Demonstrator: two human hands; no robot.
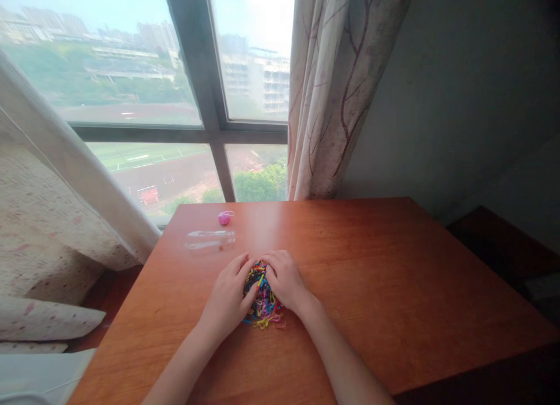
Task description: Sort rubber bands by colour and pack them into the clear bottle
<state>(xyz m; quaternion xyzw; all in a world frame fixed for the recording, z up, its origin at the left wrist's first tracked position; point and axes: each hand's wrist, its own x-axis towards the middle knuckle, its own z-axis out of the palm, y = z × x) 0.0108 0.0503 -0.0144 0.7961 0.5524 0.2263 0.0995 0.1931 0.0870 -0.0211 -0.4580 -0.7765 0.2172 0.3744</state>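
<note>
A small heap of hair ties, mixed in yellow, blue, pink, red and black, lies on the wooden table near its middle. My left hand curves around the heap's left side, its thumb resting over the ties. From the right, my right hand cups the same heap, fingers bent over its far edge. Both hands touch the ties and partly cover them. Beyond my left hand a clear plastic bottle lies on its side. Farther back sits a pink cap with a loop.
The brown wooden table runs up to a window. Patterned curtains hang on the left and on the right. At the lower left is a white surface with a cable. A dark piece of furniture stands right of the table.
</note>
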